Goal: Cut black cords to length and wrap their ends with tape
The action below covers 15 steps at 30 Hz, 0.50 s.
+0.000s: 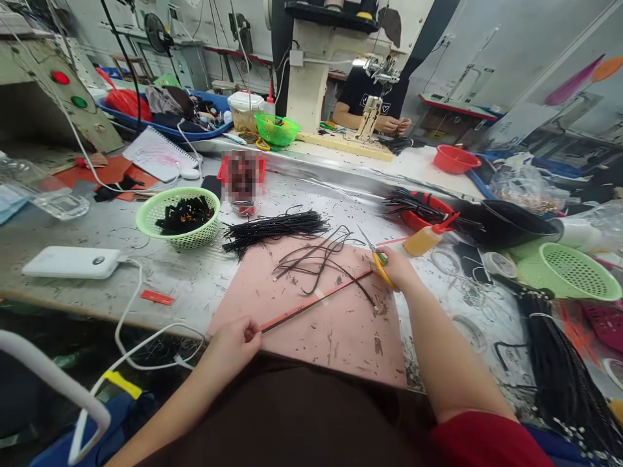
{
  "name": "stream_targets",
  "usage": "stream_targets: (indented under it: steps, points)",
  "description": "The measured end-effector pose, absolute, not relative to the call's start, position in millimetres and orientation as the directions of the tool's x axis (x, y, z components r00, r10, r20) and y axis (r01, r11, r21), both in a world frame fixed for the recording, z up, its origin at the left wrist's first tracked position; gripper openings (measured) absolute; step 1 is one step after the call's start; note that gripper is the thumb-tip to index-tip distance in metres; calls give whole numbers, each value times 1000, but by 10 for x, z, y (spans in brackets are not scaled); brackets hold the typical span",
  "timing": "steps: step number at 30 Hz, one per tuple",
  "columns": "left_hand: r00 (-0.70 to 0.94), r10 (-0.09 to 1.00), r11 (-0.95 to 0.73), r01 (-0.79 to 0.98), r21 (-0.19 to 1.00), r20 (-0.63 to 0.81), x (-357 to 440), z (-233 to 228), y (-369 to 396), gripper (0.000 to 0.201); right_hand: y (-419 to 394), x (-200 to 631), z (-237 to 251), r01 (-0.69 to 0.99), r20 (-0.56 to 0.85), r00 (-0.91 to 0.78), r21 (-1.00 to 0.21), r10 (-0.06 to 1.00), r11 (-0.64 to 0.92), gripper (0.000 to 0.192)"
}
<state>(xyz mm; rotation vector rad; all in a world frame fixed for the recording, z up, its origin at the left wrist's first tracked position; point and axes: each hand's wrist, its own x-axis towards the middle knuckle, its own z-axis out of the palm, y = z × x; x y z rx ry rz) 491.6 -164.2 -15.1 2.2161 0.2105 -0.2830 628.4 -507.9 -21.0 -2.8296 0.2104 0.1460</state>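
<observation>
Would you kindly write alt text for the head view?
A person's left hand pinches a dark cord along an orange strip on a pink mat; the right hand holds yellow-handled scissors. A black cord bundle lies farther back.

Bright light, pale glare on the worktable [357,211], stretched edges.

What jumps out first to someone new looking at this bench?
Probably the orange-red strip slanting across the pink mat, with the left hand closed at its near end and the right hand holding yellow-handled scissors by its far end. Next, the bundle of black cords just behind the mat, then the pale green basket of dark pieces to its left.
</observation>
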Motion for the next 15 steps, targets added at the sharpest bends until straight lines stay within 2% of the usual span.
stream_targets:
  steps: [4, 15]
  points:
    - [971, 49, -676, 203, 708, -232, 4911, -171, -1630, 8, -5078, 6285, -210, -166, -127, 983, -280, -135, -946, 49]
    - [961, 53, -698, 230, 678, -272, 4924, -157, -1635, 7, -5067, 6285, -170, -181, -156, 977, -269, -143, -946, 47]
